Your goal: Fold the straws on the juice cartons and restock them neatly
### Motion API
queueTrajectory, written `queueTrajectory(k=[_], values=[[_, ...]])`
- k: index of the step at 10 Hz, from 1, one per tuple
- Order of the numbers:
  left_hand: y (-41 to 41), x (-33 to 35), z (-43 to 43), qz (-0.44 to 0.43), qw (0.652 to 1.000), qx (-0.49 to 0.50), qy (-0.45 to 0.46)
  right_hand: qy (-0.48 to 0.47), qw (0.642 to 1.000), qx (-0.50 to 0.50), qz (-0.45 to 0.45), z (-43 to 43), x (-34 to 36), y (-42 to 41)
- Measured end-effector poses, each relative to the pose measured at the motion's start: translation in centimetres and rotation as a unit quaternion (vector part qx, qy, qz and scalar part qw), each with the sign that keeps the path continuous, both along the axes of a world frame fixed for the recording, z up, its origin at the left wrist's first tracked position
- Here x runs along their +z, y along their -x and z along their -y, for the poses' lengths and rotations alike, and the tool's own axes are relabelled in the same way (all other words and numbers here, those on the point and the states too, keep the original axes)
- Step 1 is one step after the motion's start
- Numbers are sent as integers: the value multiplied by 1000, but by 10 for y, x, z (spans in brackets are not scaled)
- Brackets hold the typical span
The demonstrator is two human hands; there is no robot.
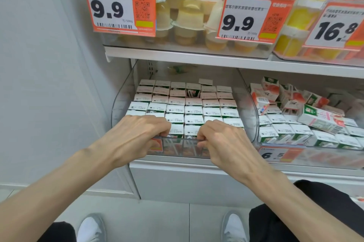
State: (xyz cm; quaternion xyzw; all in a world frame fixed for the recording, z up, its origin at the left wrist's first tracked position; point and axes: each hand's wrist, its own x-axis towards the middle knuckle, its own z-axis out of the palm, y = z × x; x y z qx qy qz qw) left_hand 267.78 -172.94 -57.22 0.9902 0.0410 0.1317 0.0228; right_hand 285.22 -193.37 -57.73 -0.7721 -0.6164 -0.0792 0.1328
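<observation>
Head view looks down on a shop shelf (197, 162) in the middle of the frame, where a clear bin (121, 102) is packed with juice cartons (194, 108) standing in tight, even rows, white tops up. Both hands reach to the near edge of this bin at centre frame. The left hand (137, 135) and the right hand (224, 141) lie knuckles up and near each other, with a gap of front-row cartons between them. Their fingers are curled down at the bin's front rim, touching the nearest cartons. Whether they pinch a carton, a straw or the rim itself I cannot tell, as the fingertips are hidden. Pale straws (171, 146) show faintly through the bin's front wall. Just to the right, a second bin (325, 158) holds more cartons: some stand in rows at the front, while loose cartons (320, 117) lie tipped and jumbled on top and behind. An orange price tag (275, 155) sits on its front. On the upper shelf (197, 58), clear tubs hold jelly cups (189, 19) behind large orange price tags (118, 9). At the bottom of the frame two pale shoes (92, 228) stand on the grey floor (157, 220).
</observation>
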Motion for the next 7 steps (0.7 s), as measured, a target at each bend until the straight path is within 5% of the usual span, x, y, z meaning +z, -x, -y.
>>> queueTrajectory(k=[4,7], values=[[-1,1,2,3,999,24,24,10,998,-39,-49,-2,2,-3],[0,-5,28,33,996,64,-56,-19,992,-49,-113,6,5,-3]])
